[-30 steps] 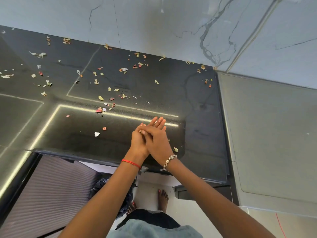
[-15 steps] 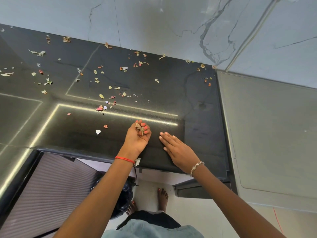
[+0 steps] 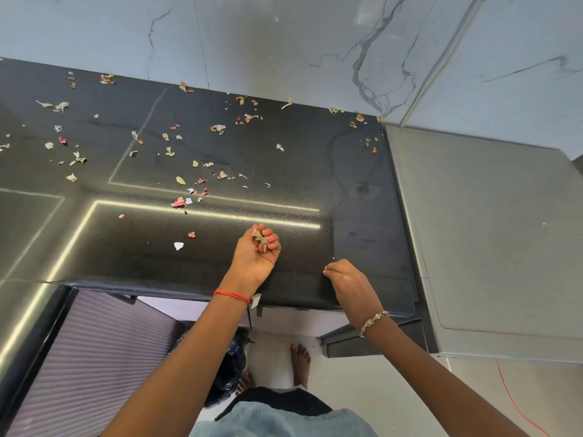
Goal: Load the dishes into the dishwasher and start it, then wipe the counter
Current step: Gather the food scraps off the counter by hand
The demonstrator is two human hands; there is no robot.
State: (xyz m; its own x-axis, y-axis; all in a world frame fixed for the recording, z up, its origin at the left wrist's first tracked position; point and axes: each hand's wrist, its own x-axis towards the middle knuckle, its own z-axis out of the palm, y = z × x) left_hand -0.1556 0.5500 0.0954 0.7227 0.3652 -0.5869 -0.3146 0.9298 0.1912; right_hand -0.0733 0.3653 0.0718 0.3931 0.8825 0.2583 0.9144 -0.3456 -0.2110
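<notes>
Near the front edge of the black counter (image 3: 315, 159), the left hand (image 3: 257, 250) cups a pile of scraps (image 3: 260, 241) while the right hand (image 3: 350, 279) sits curled, can't tell if it's holding anything, and tilting that loose cup would probably spill them back.

This is a home kitchen: a polished black stone counter (image 3: 315, 171) littered with food scraps (image 3: 179, 202) runs along a marble-patterned wall (image 3: 284, 42). A ribbed cabinet front (image 3: 94, 357) sits below it, and bare feet (image 3: 299, 361) stand on the floor (image 3: 362, 389).
</notes>
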